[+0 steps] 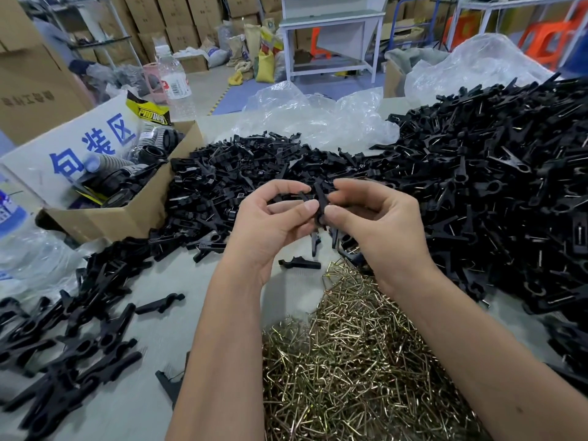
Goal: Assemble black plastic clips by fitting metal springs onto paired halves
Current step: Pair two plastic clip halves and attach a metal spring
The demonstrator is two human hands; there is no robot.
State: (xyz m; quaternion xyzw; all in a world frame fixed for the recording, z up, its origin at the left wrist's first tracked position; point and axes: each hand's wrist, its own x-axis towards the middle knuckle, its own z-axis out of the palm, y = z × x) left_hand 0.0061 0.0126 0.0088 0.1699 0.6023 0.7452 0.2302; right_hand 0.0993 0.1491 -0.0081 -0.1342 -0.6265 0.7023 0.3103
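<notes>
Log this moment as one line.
left hand: holds clip halves | right hand: pinches same halves | spring: none visible on them | spring pile: below hands

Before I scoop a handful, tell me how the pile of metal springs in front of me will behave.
The metal springs are thin bent wire heaped crosswise, so they will probably snag and lift out in tangled clumps. Each looks light, and stiff enough to keep its bend. Loose ones at the pile's edge would likely scatter across the smooth table if pushed.

- clip halves (241, 173): black
- springs (350, 361): brassy gold, some silvery
- cardboard box (105, 214): brown
- sign (63, 148): white with blue characters
- plastic bags (305, 113): clear
- stools (537, 36): orange
- sack (264, 66): yellow
- table (133, 399): pale grey
</notes>
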